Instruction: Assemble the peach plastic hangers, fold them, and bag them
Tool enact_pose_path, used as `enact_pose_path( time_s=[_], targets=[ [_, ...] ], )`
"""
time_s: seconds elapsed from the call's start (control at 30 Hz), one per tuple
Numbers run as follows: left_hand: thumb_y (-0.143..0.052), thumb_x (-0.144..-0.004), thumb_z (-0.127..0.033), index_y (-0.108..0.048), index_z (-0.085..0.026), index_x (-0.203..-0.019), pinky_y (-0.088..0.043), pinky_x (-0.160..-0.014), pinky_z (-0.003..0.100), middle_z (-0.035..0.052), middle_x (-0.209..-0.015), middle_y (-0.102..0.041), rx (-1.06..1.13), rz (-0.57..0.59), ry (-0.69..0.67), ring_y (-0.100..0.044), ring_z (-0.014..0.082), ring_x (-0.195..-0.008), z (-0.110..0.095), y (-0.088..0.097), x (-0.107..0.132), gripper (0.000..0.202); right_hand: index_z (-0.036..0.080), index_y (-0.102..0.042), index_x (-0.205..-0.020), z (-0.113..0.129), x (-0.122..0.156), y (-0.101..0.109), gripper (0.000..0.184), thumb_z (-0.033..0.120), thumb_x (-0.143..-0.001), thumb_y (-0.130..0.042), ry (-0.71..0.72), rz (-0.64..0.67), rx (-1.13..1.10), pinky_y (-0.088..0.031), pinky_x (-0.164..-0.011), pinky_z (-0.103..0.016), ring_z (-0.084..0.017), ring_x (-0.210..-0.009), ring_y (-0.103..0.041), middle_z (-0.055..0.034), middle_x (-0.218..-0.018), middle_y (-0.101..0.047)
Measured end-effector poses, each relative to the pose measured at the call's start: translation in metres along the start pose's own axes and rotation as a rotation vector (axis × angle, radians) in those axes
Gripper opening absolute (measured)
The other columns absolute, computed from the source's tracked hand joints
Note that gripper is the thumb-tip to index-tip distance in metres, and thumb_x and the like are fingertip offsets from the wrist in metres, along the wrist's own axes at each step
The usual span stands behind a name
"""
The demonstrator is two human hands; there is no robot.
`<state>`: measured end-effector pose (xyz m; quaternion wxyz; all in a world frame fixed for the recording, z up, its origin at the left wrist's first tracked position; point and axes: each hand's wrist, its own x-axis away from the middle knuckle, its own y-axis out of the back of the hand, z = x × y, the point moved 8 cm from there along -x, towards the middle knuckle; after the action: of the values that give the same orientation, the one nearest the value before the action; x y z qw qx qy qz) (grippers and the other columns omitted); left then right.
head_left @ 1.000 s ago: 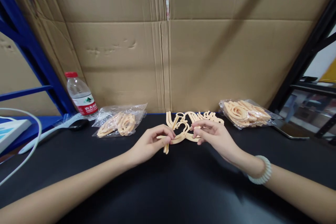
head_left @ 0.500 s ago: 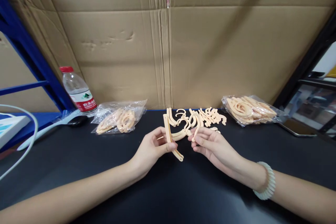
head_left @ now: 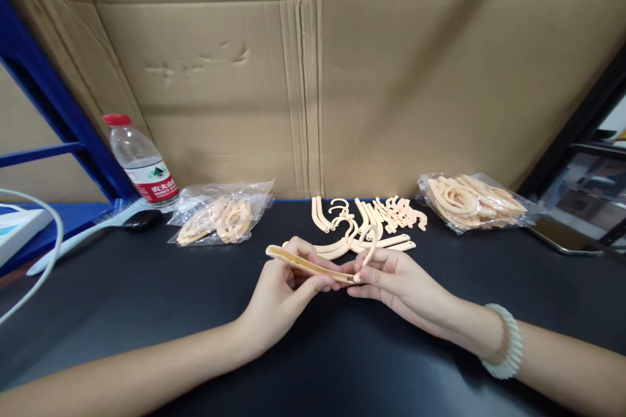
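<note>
My left hand (head_left: pixel 288 287) is closed on a cream plastic hanger arm (head_left: pixel 303 264), which lies nearly level with its hollow side showing. Between the thumb and fingers of my right hand (head_left: pixel 398 277) is a curved cream hanger hook (head_left: pixel 372 249), its loop pointing up. The hook's lower end meets the arm's right end; whether they are locked together I cannot tell. Just behind my hands a hanger (head_left: pixel 337 249) with its hook lies on the black table, partly covered by my fingers.
Loose hanger arms (head_left: pixel 320 215) and a pile of small hanger parts (head_left: pixel 398 214) lie at the back. Bagged cream parts flank them, in a left bag (head_left: pixel 222 215) and a right bag (head_left: pixel 474 202). A water bottle (head_left: pixel 144 163) stands left; a phone (head_left: pixel 565 236) lies right.
My left hand has turned the hanger arm from steep to nearly level. My hands have come together, and the hook's end now touches the arm's end.
</note>
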<state>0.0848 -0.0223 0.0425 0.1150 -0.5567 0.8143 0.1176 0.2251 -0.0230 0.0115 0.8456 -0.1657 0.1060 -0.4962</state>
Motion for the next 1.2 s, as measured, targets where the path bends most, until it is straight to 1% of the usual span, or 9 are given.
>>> enact_pose_path(
  time_s=[0.23, 0.33, 0.5, 0.6, 0.67, 0.83, 0.97, 1.07, 1.2],
  targets=[
    [-0.074, -0.079, -0.027, -0.055, -0.021, -0.08, -0.06, -0.069, 0.036, 0.005, -0.085, -0.074, -0.12, -0.023, -0.018, -0.073, 0.0246, -0.08, 0.0, 0.003, 0.004, 0.019, 0.016, -0.068, -0.081, -0.001, 0.0, 0.001, 0.017, 0.029, -0.077, -0.078, 0.022, -0.014, 0.036, -0.055, -0.083, -0.032, -0.018, -0.087, -0.07, -0.0055, -0.089, -0.072],
    [-0.073, -0.08, -0.023, -0.055, -0.02, -0.078, -0.059, -0.071, 0.035, 0.0062, -0.085, -0.075, -0.195, -0.001, -0.075, -0.073, 0.0244, -0.08, -0.005, 0.001, 0.006, 0.018, 0.015, -0.069, -0.082, 0.0, 0.001, 0.0, 0.02, 0.03, -0.075, -0.08, 0.034, -0.03, 0.069, -0.056, -0.078, -0.028, -0.015, -0.078, -0.069, -0.0034, -0.08, -0.071],
    [-0.071, -0.082, -0.018, -0.057, -0.019, -0.078, -0.057, -0.074, 0.032, 0.0056, -0.086, -0.075, -0.221, 0.041, -0.175, -0.072, 0.0223, -0.083, -0.014, -0.004, 0.009, 0.015, 0.013, -0.069, -0.078, 0.003, 0.001, -0.001, 0.024, 0.033, -0.072, -0.082, 0.086, -0.082, 0.123, -0.056, -0.07, -0.024, -0.012, -0.068, -0.067, -0.0031, -0.074, -0.071],
    [-0.071, -0.082, -0.023, -0.064, -0.019, -0.083, -0.058, -0.073, 0.031, 0.0057, -0.086, -0.075, -0.242, 0.032, -0.111, -0.072, 0.022, -0.081, -0.011, -0.005, 0.009, 0.008, 0.014, -0.067, -0.074, 0.005, 0.0, -0.002, 0.028, 0.035, -0.069, -0.083, 0.115, -0.116, 0.151, -0.056, -0.064, -0.023, -0.012, -0.062, -0.065, -0.0023, -0.068, -0.069],
    [-0.071, -0.082, -0.027, -0.067, -0.018, -0.087, -0.059, -0.072, 0.032, 0.0061, -0.088, -0.075, -0.209, 0.019, -0.046, -0.072, 0.022, -0.079, -0.007, -0.006, 0.009, 0.011, 0.014, -0.065, -0.074, 0.006, 0.0, -0.003, 0.028, 0.036, -0.069, -0.083, 0.13, -0.133, 0.149, -0.055, -0.061, -0.024, -0.012, -0.06, -0.065, -0.0019, -0.066, -0.068],
    [-0.073, -0.078, -0.031, -0.057, -0.018, -0.086, -0.06, -0.064, 0.028, 0.0031, -0.08, -0.074, 0.035, -0.12, 0.105, -0.072, 0.0186, -0.068, 0.003, -0.001, 0.005, 0.022, 0.016, -0.064, -0.075, 0.009, 0.003, -0.005, 0.025, 0.036, -0.073, -0.079, 0.175, -0.149, 0.139, -0.051, -0.062, -0.023, -0.011, -0.065, -0.062, -0.0019, -0.076, -0.067],
    [-0.075, -0.076, -0.032, -0.052, -0.016, -0.088, -0.058, -0.058, 0.024, 0.0018, -0.077, -0.071, 0.107, -0.183, 0.162, -0.07, 0.0158, -0.063, 0.009, 0.002, 0.0, 0.031, 0.015, -0.065, -0.074, 0.014, 0.003, -0.001, 0.026, 0.039, -0.077, -0.076, 0.215, -0.198, 0.241, -0.043, -0.051, -0.019, -0.006, -0.054, -0.051, 0.0017, -0.071, -0.058],
    [-0.075, -0.077, -0.034, -0.053, -0.016, -0.089, -0.057, -0.058, 0.023, 0.0002, -0.076, -0.068, 0.136, -0.14, 0.176, -0.069, 0.0143, -0.063, 0.01, -0.001, -0.002, 0.031, 0.015, -0.066, -0.078, 0.012, 0.002, -0.002, 0.028, 0.042, -0.079, -0.072, 0.19, -0.178, 0.29, -0.042, -0.047, -0.02, -0.007, -0.049, -0.05, 0.0027, -0.064, -0.055],
    [-0.078, -0.073, -0.029, -0.058, -0.014, -0.084, -0.056, -0.063, 0.023, 0.0008, -0.076, -0.069, 0.168, 0.027, 0.233, -0.068, 0.0133, -0.066, 0.015, -0.016, -0.001, 0.027, 0.015, -0.064, -0.079, 0.01, 0.002, -0.006, 0.028, 0.042, -0.079, -0.072, 0.181, -0.16, 0.321, -0.047, -0.049, -0.023, -0.009, -0.05, -0.054, 0.0014, -0.063, -0.059]
  ],
)
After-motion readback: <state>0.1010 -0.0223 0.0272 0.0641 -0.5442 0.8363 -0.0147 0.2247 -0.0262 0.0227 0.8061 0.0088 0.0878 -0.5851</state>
